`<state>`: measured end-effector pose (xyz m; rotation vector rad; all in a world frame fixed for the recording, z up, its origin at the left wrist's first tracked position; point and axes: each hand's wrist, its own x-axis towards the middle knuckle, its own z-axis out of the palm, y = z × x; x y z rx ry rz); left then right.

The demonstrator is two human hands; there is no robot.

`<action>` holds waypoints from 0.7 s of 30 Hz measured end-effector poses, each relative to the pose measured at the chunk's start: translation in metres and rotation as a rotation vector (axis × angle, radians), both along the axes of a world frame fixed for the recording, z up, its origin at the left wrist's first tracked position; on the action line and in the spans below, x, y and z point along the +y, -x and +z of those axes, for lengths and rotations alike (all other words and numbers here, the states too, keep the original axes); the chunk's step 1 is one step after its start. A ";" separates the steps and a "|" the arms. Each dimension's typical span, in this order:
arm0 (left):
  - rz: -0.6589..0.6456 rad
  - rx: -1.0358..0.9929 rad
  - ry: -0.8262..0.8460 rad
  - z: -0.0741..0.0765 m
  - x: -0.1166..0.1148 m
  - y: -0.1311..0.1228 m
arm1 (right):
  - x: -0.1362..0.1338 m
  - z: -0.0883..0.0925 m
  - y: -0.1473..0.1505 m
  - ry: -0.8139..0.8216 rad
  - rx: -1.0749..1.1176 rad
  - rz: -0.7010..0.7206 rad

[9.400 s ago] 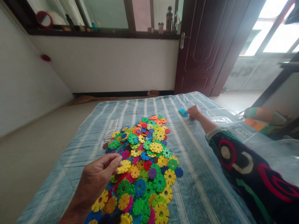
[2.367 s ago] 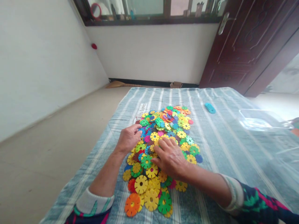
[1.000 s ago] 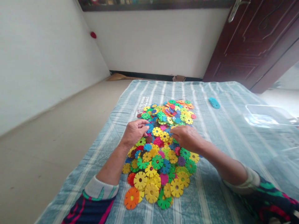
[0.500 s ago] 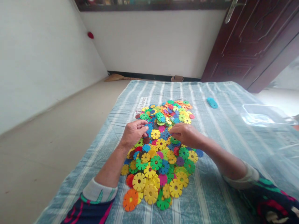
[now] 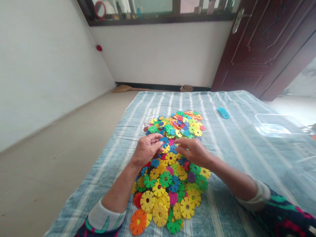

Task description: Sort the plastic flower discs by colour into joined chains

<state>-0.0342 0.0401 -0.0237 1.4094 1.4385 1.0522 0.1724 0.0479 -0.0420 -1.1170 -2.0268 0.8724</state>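
Note:
My left hand [image 5: 148,148] pinches a blue notched flower disc [image 5: 164,142] between thumb and fingers, just above the pile. Facing it from the right is my right hand [image 5: 192,149], its fingers curled toward the thumb close to that disc; whatever lies between its fingertips is too small to make out. Beneath both hands a long pile of plastic flower discs [image 5: 171,158] spreads over the cloth, in yellow, green, blue, orange, pink and red. Larger discs, such as an orange one [image 5: 138,222], lie at the near end.
A striped blue-grey cloth [image 5: 229,158] covers the surface. A blue oblong piece [image 5: 223,113] lies at the far right, with a clear plastic box [image 5: 281,126] beyond it. A broom [image 5: 123,88] rests on the floor by the wall; a dark red door [image 5: 249,56] stands behind.
My left hand has moved slightly right, bringing the blue disc with it toward my right hand. My hands are now closer together. The view has tilted up a little.

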 end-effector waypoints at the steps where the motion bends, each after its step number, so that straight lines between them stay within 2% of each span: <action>1: -0.028 -0.012 0.003 0.001 -0.002 -0.004 | 0.000 -0.001 0.002 0.035 0.046 -0.010; 5: -0.178 -0.056 0.010 0.002 -0.010 -0.019 | 0.002 -0.003 0.005 0.163 0.181 0.005; 8: -0.210 -0.081 0.014 0.001 -0.013 -0.026 | 0.010 0.000 0.000 0.313 0.289 0.069; 13: -0.165 -0.086 0.008 0.000 -0.014 -0.030 | 0.026 0.008 -0.020 0.537 0.380 0.098; 21: -0.079 0.034 0.001 -0.003 -0.013 -0.028 | 0.039 0.001 -0.031 0.662 0.425 0.046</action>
